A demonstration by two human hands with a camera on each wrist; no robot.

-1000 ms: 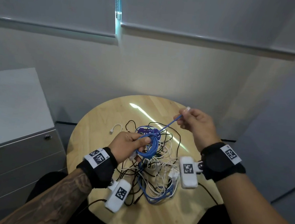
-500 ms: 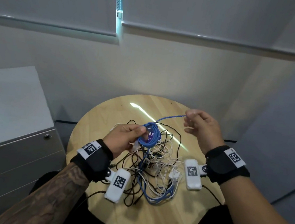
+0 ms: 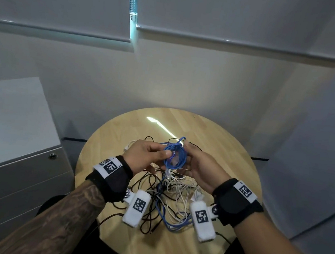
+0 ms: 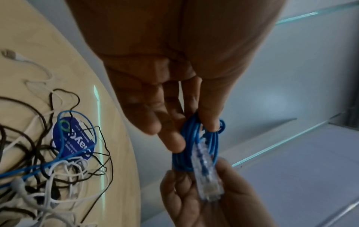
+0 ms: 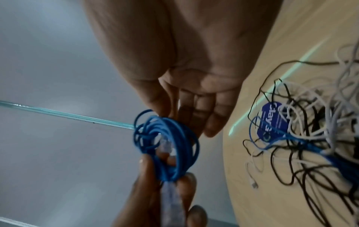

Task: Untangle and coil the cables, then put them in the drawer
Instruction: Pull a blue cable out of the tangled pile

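We hold a blue cable coil (image 3: 174,156) between both hands above a round wooden table (image 3: 232,156). Our left hand (image 3: 145,158) pinches one side of the loops between thumb and fingertips (image 4: 174,142); our right hand (image 3: 199,168) grips the opposite side, its fingers (image 5: 211,124) curled behind the coil. A clear plug (image 4: 207,173) lies across the loops, just beside the right fingertips. Below the fingers, a tangle of black, white and blue cables (image 3: 173,195) rests on the table over a blue card (image 4: 73,138). A grey drawer cabinet (image 3: 12,150) stands well left of the left hand.
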